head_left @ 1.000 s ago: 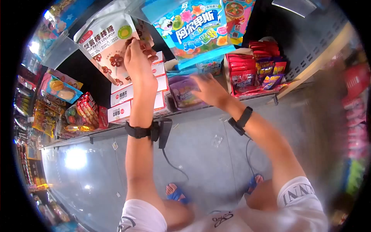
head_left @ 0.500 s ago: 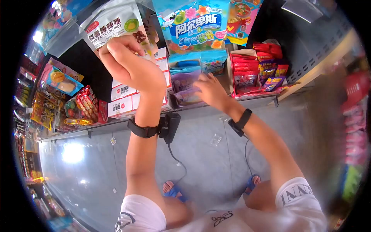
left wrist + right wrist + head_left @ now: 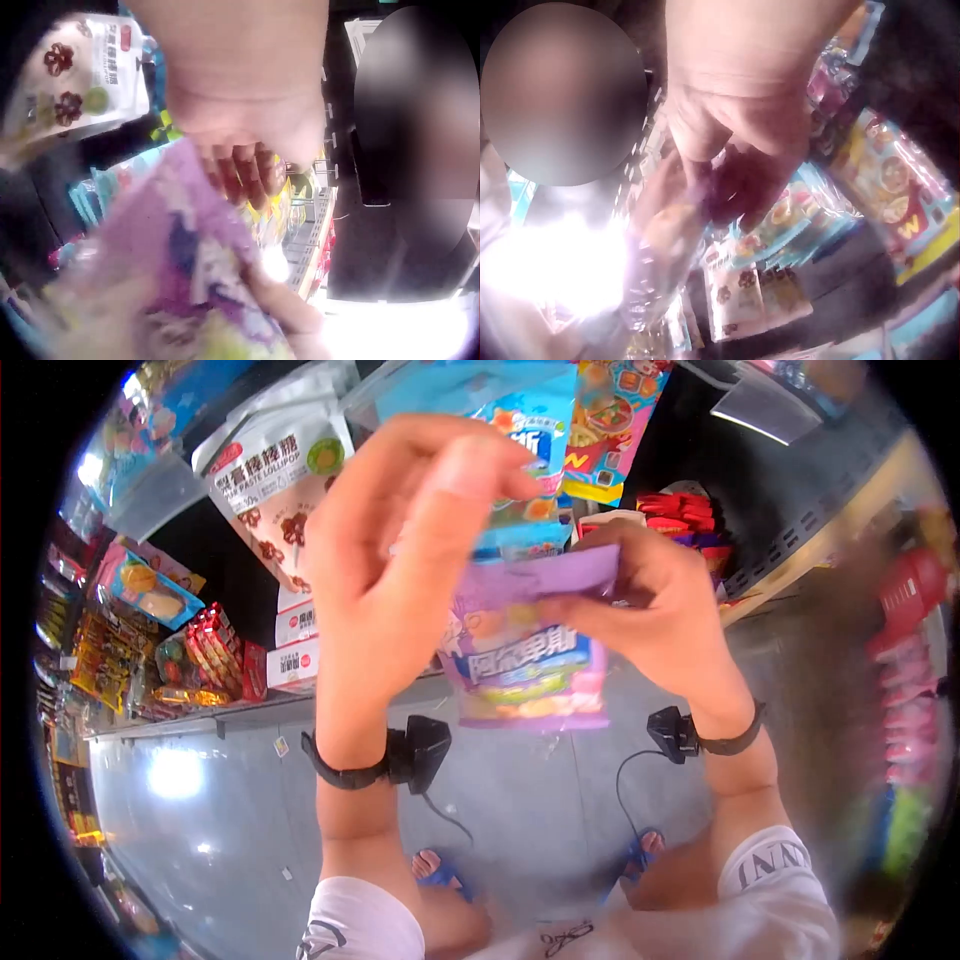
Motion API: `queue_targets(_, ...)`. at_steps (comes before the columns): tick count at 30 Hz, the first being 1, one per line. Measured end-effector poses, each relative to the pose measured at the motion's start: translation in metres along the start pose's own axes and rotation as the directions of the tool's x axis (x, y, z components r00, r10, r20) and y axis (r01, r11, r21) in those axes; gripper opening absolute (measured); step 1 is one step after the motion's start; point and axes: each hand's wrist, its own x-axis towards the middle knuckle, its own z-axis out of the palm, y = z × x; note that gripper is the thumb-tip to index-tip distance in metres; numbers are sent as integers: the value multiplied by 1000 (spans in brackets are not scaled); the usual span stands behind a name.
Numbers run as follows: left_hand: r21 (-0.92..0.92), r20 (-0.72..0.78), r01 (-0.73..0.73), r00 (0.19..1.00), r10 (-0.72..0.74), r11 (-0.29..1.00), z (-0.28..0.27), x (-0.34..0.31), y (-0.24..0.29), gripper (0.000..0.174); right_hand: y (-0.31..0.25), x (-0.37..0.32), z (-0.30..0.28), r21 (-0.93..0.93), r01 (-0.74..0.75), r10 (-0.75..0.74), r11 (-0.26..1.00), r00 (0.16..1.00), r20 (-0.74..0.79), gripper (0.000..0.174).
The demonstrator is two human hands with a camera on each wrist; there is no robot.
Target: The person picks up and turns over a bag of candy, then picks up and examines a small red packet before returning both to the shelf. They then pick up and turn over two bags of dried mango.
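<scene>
My right hand (image 3: 665, 615) pinches a purple candy bag (image 3: 530, 690) near its upper right side, thumb on the front. The bag hangs in front of the shelf, blurred by motion. My left hand (image 3: 400, 550) is raised at the bag's upper left, fingers loosely bent with nothing seen in them. In the left wrist view, the left fingers (image 3: 244, 176) appear beside the bag's top corner. Behind my left hand are a white pear paste lollipop pouch (image 3: 270, 490) and a large blue candy bag (image 3: 545, 420), partly covered.
White boxes (image 3: 292, 665) stand on the shelf below the lollipop pouch. Small red packets (image 3: 680, 515) sit right of the purple bag, under a pink and yellow bag (image 3: 612, 435). More sweets (image 3: 215, 650) fill the left shelf. Grey floor (image 3: 250, 810) lies below.
My right hand has lifted the purple bag off the shelf toward me. My left hand has moved right, from in front of the lollipop pouch to beside the purple bag.
</scene>
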Motion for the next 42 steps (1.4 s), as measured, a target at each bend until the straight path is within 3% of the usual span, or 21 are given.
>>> queue_targets(2,-93,-110,108,987,-118,990,1,1,-2,40,-6,4,-5,199,5,12,980,996,-84,24)
queue_targets(3,-255,-94,184,972,-214,949,-5,2,-5,18,-3,5,-10,173,7,14,985,993,-121,22)
queue_targets(6,-295,-161,173,961,-227,940,17,-6,-3,21,-3,7,-11,265,23,51,964,961,-272,21)
queue_targets(7,-206,-123,115,982,-143,972,19,-5,-10,27,5,10,-10,325,131,-33,936,957,-288,21)
queue_targets(10,-290,-155,336,908,-390,896,41,-13,4,25,-2,10,-5,484,144,16,863,950,-312,21)
queue_targets(13,-378,-144,414,857,-494,828,52,-24,-5,23,1,9,-2,497,187,-5,847,939,-345,24)
queue_targets(16,-459,-160,347,874,-460,818,58,-24,-9,19,3,9,-5,478,178,-11,860,944,-331,25)
queue_targets(18,-382,-214,349,867,-450,855,59,-23,-11,18,2,8,-4,456,136,22,879,946,-324,24)
queue_targets(21,-298,-251,359,865,-435,885,60,-24,-16,20,7,14,3,383,207,-62,900,931,-359,23)
queue_targets(24,-200,-317,349,861,-397,916,61,-22,-19,21,4,17,4,415,119,4,902,959,-285,24)
queue_targets(31,-394,-374,341,789,-488,853,50,-18,-31,23,12,33,16,311,227,-100,923,922,-374,23)
queue_targets(34,-464,-383,238,814,-436,853,49,-20,-42,20,12,38,17,256,223,-108,941,912,-396,23)
queue_targets(39,-487,-423,251,770,-477,837,35,-14,-38,15,-5,52,27,207,172,-60,963,888,-456,22)
queue_targets(42,-498,-476,204,748,-462,843,29,-9,-36,18,-6,65,33,215,259,-137,942,879,-457,22)
